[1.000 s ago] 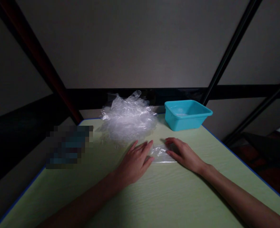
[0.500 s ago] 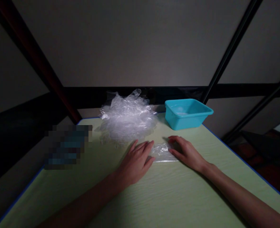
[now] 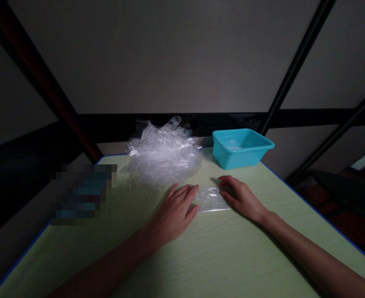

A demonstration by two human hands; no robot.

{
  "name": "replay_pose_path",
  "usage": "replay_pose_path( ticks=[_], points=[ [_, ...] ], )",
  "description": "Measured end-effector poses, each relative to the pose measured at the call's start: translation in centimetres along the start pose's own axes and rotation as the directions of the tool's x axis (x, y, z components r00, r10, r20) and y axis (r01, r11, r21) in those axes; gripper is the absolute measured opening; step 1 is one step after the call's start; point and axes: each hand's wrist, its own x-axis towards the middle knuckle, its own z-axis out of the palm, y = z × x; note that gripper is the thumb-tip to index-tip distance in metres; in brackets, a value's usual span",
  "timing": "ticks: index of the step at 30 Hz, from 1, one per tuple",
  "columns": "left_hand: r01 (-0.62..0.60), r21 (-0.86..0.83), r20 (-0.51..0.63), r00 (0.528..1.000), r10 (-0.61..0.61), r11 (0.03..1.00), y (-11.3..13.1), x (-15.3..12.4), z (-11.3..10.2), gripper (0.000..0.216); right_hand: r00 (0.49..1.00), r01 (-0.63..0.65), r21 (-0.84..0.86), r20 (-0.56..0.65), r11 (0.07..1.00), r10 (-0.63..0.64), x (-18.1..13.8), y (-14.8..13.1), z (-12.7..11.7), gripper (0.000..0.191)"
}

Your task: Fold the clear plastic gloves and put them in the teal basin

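A thin, clear plastic piece [image 3: 212, 199], apparently a disposable glove, lies flat on the table between my hands. My left hand [image 3: 177, 211] rests palm down over its left end, fingers stretched out and the thumb apart. At the other end, my right hand [image 3: 239, 198] touches the plastic with curved fingers; a gap shows between thumb and forefinger. Both hands are open, and they cover the ends of the piece. Just beyond the left hand is a heaped pile of clear disposable plastic gloves [image 3: 165, 155], with finger shapes sticking up at its top.
A turquoise plastic basin [image 3: 242, 159] stands at the back right of the pale green table [image 3: 201, 265], which has a blue edge. Something clear shows inside the basin. On the left lies a pixelated dark object [image 3: 84, 194]. A panelled wall [image 3: 176, 58] rises behind the table.
The view has shifted slightly, so everything sits a little further left. The plastic between my hands looks somewhat flatter. Both hands hold nearly the same places.
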Motion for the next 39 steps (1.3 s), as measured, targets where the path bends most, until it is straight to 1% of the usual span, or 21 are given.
replay_pose_path(
  ticks=[6,9,16,29,34,39],
  points=[
    [-0.013,-0.021,-0.032,0.999,0.013,1.0,-0.13,-0.01,0.2,0.042,1.0,-0.027,0.037,-0.005,0.999,0.028,0.17,0.12,0.02,0.033],
    [-0.016,-0.026,-0.036,0.999,0.015,1.0,-0.16,-0.01,0.2,0.042,0.999,-0.033,0.046,-0.032,0.998,0.035,0.18,0.17,0.1,0.034],
    [-0.01,-0.034,-0.04,0.999,0.009,0.999,-0.06,0.09,0.16,0.041,0.996,0.014,0.019,-0.092,1.0,-0.012,0.39,0.06,0.39,0.032],
    [-0.02,-0.021,-0.052,0.998,0.019,1.0,-0.23,0.1,0.4,0.039,0.988,-0.065,-0.009,-0.14,0.998,0.063,0.72,0.25,0.93,0.033],
    [0.003,-0.008,-0.039,0.999,-0.004,1.0,-0.12,0.1,0.36,0.037,0.989,-0.051,-0.038,-0.142,0.998,0.045,0.68,0.17,0.9,0.031],
    [0.0,0.006,-0.042,0.999,0.0,1.0,-0.19,0.13,0.44,0.037,0.989,-0.024,-0.053,-0.15,0.998,0.015,0.7,0.22,0.9,0.027]
  ],
)
